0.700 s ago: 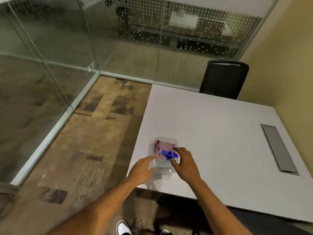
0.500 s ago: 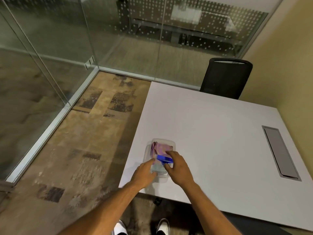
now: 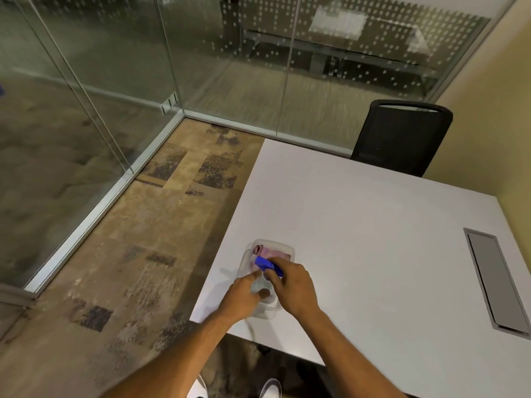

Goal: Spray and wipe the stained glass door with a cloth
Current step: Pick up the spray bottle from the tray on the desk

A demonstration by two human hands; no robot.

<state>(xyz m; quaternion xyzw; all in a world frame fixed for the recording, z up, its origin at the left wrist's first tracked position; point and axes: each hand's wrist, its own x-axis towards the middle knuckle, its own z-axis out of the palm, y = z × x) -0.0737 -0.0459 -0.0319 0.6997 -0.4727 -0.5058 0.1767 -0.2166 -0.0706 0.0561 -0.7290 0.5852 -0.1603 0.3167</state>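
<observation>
**Both hands in the clear tub at the table's near corner**

A clear plastic container (image 3: pixel 268 282) sits on the white table (image 3: pixel 373 239), close to its near left corner. Inside it lies a folded pink cloth (image 3: pixel 271 252) at the far end and a spray bottle (image 3: pixel 265 275) with a blue trigger head — the clear body of the bottle runs back toward the person.

The right hand (image 3: pixel 296 288) curls its fingers round the bottle just under the blue head, grasping it. The left hand (image 3: pixel 244 297) reaches into the tub from the left, its fingers bent against the bottle's clear body; whether it truly grips the bottle or only touches it cannot be told, as the hands overlap there.

The glass door and panels (image 3: pixel 94 81) stand to the left and ahead, well apart from the table, across a patterned carpet (image 3: pixel 129 254). A black chair (image 3: pixel 402 136) stands at the table's far edge — and a grey cable hatch (image 3: pixel 494 282) is set into the tabletop on the right.
</observation>
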